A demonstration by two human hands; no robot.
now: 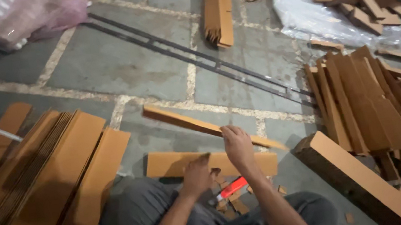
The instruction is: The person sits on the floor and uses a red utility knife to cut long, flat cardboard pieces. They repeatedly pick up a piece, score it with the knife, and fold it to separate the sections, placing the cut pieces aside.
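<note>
My right hand is closed around a long narrow cardboard strip, holding it slanted above the stone floor with its far end pointing up and left. My left hand grips the near edge of a flat rectangular cardboard piece that lies on the floor in front of my knees. A red utility cutter lies among small cardboard scraps just below both hands, and neither hand touches it.
Stacked cardboard sheets lie at the left. A heap of cardboard strips and a long stack sit at the right. Two dark metal rails cross the floor. A pink plastic bag, a clear plastic sheet and a folded cardboard bundle lie farther away.
</note>
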